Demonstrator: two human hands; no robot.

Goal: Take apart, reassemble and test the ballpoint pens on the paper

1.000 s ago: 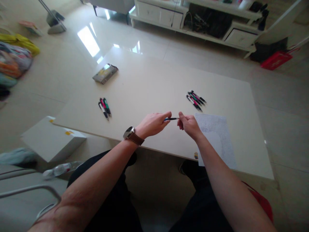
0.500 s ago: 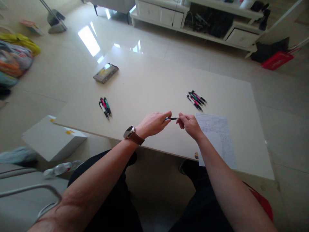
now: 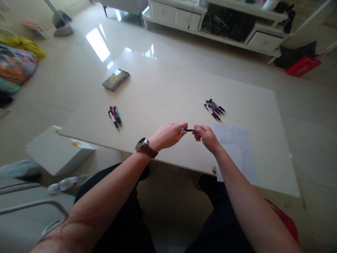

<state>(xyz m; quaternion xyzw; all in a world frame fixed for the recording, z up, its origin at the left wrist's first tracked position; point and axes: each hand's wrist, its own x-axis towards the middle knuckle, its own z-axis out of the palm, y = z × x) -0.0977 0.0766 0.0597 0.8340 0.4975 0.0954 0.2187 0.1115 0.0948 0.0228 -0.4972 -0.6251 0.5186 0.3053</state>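
The left hand (image 3: 168,135) and right hand (image 3: 207,137) each pinch one end of a pen (image 3: 187,130) in their fingertips. The pen spans the gap between them, level and just above the table (image 3: 163,84), a grip that seems to give both hands purchase on the barrel. A sheet of paper (image 3: 237,151) lies just right of the right hand, within easy reach. A bunch of pens (image 3: 214,108) sits beyond that hand, and three pens (image 3: 114,117) lie apart, beyond and left of the left hand.

A home living room: glossy cream floor tiles (image 3: 86,70) reflect window light, a low white TV cabinet (image 3: 210,17) with drawers and tangled cables lines the far wall, and a pile of colourful clothes (image 3: 15,66) lies beyond the desk's (image 3: 163,91) left edge.
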